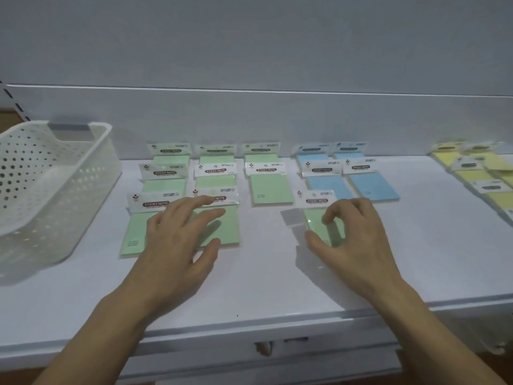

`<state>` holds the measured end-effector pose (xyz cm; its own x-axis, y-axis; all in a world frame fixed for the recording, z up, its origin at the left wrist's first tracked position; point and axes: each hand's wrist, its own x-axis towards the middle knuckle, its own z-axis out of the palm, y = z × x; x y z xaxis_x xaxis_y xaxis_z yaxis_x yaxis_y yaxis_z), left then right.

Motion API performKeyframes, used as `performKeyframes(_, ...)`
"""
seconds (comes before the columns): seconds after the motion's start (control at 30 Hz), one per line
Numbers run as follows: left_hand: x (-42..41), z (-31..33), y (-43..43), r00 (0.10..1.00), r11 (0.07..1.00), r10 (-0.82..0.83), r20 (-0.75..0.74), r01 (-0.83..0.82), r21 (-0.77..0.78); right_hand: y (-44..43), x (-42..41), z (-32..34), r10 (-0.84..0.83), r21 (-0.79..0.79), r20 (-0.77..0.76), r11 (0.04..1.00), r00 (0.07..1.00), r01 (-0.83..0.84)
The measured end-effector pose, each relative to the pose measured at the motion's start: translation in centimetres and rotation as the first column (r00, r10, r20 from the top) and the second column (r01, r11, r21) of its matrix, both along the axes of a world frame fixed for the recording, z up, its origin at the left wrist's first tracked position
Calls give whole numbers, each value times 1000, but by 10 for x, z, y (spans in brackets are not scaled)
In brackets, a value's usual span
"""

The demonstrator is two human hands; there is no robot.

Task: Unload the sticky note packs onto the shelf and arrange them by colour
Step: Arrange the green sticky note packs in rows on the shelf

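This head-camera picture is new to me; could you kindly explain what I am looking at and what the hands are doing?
There is no machine here: a person wears a camera on the head, looking down at their own two bare hands over a white shelf. A white perforated basket stands at the left. Sticky note packs lie sorted: green packs in the middle, blue packs beside them, yellow packs at the right. The left hand rests open on the front green packs. The right hand pinches one more green pack, lying in front of the blue ones.
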<state>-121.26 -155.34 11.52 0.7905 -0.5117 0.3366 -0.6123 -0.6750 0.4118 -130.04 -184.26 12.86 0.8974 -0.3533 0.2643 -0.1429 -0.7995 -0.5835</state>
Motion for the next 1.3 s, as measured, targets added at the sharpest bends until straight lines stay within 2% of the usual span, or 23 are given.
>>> performKeyframes(0.1,2,-2,4,1000,1000,22,-3,-22,-4,12,13,1,54,-6,62,999,997,-54)
performKeyframes(0.2,-1,-3,2,1000,999,4,13,-4,40,28,34,6,94,-82,-33,992,995,-97)
performKeyframes(0.3,-2,-3,1,1000,994,3,26,-5,109,44,45,2,63,-164,-100,983,993,-79)
performKeyframes(0.47,-3,-5,0,1000,988,31,6,-31,152,57,40,-13,12,-222,-77,975,997,-28)
performKeyframes(0.77,-4,-2,1,1000,986,20,-20,-17,165,45,29,-9,206,-105,-108,970,973,-217)
performKeyframes(1.0,-5,-1,1,1000,989,25,-16,-23,149,46,29,-10,190,-35,-51,981,980,-192)
performKeyframes(1.2,-4,-3,1,1000,990,23,2,-23,140,46,29,-11,189,-38,-11,981,982,-190)
performKeyframes(1.3,-4,-5,1,1000,991,27,9,-28,131,47,26,-11,191,24,-16,981,981,-191)
